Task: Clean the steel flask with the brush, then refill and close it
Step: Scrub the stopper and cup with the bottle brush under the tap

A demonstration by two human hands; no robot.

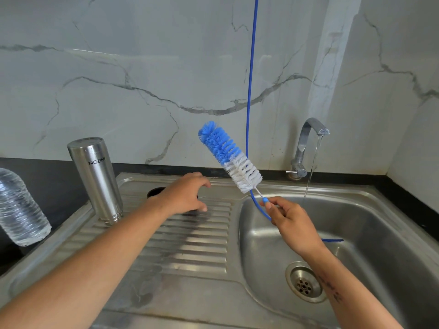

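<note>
Our upside-down cylindrical steel flask [97,179] reads "MILTON" (inverted) and stands on the ribbed steel sink drainboard [190,245]. Our left hand [185,194] hovers with fingers curled loosely over a dark round thing, mostly hidden. Right hand [288,218] pinches the blue-and-white bristle bottle brush [229,154] by its handle, tilted up-left.
</note>
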